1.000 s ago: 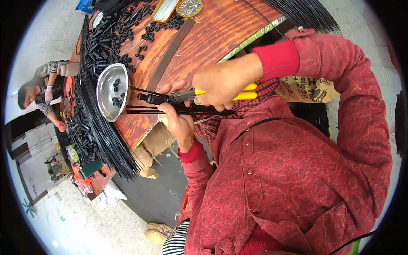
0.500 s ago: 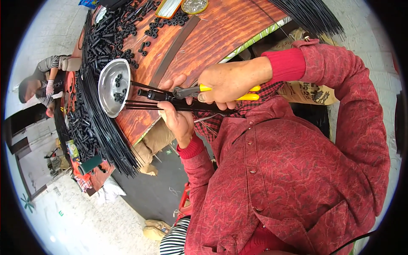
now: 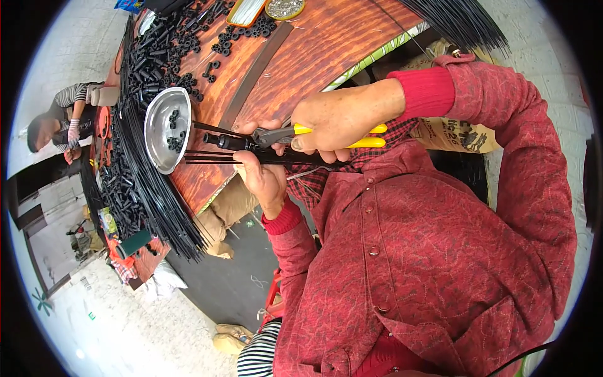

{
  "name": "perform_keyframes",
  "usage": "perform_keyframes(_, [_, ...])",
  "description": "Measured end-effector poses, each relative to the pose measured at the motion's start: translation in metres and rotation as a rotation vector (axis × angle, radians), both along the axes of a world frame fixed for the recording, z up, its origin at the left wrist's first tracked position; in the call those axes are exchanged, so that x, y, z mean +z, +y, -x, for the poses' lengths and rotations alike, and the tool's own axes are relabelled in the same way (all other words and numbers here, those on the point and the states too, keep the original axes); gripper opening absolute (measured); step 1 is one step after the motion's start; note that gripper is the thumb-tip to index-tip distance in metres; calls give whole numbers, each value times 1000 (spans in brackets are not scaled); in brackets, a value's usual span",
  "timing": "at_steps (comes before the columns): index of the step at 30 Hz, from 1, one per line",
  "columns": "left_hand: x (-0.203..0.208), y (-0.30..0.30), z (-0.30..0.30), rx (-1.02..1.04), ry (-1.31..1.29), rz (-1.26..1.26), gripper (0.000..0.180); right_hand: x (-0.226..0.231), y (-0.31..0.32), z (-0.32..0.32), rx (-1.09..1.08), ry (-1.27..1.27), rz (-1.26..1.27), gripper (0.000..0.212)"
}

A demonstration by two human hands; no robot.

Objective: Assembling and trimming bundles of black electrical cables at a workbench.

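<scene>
My right hand (image 3: 323, 125) is closed round the yellow handles of a pair of pliers (image 3: 276, 136). The jaws of the pliers rest at a black ribbed plastic fitting (image 3: 227, 141) with thin black rods about it. My left hand (image 3: 260, 179) wraps round this fitting, thumb below and fingers above. Several thin black rods (image 3: 204, 159) stick out leftward past the hand. Beyond their ends stands a shiny metal bowl (image 3: 157, 141), tilted, with a few small black rings (image 3: 174, 142) in it. Where exactly the jaws bite is hidden by my fingers.
Black fittings (image 3: 160, 60) lie heaped on the wooden table (image 3: 339, 44), beside a bundle of long black rods (image 3: 163, 201). A dark flat strip (image 3: 257, 72), an orange tray (image 3: 246, 11) and a round dish (image 3: 286, 7) lie farther along. At left another person (image 3: 66, 119) works.
My hands, the pliers and the fitting hold nearly the same place. At left, the other person's hands have moved slightly.
</scene>
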State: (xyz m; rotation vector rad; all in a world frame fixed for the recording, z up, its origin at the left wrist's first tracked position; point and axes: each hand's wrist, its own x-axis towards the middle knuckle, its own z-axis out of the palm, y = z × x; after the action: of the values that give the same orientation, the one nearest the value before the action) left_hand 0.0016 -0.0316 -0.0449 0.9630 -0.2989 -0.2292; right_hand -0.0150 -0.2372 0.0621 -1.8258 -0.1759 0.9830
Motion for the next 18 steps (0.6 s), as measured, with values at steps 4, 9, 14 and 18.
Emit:
perform_keyframes(4, [4,-4,3,-3,-30,-19,52,-1,2,3,-4,0,-8,34])
perform_keyframes(9, [4,-4,8,64,-26,-32,48,-13,12,9,-55,-6,-80,36])
perform_keyframes(14, [2,-6,10,102,-41,-59,50,-11,14,13,-42,-50,-52,35])
perform_keyframes(18, [2,-6,7,100,-78,-81,52,-23,24,11,-11,-276,55,29])
